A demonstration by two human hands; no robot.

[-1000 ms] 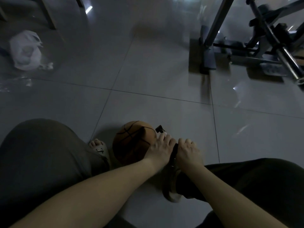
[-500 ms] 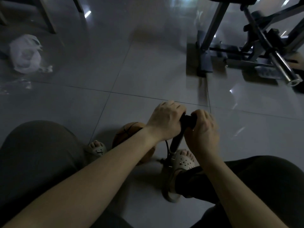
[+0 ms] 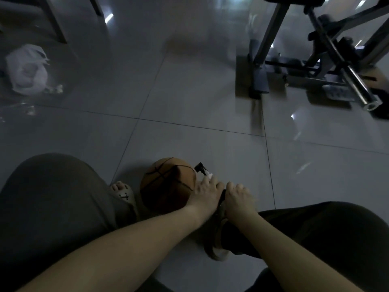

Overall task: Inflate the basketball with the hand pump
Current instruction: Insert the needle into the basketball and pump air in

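The orange basketball (image 3: 168,186) sits on the gray tile floor (image 3: 189,106), between the person's feet. The left hand (image 3: 207,196) and right hand (image 3: 239,200) are side by side, down low next to the ball. Their fingers curl around the black hand pump (image 3: 222,196). A white bag (image 3: 26,70) lies far away.

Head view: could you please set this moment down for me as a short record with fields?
basketball: on the tiled floor, just right of a slippered foot
hose: black, at the basketball's upper right edge
handle: low, near the basketball, mostly hidden by the hands
left hand: grips the handle, overlapping the basketball's right side
right hand: grips the handle's other end
background: white bag far left; metal gym frame far right
light: dim, some blur
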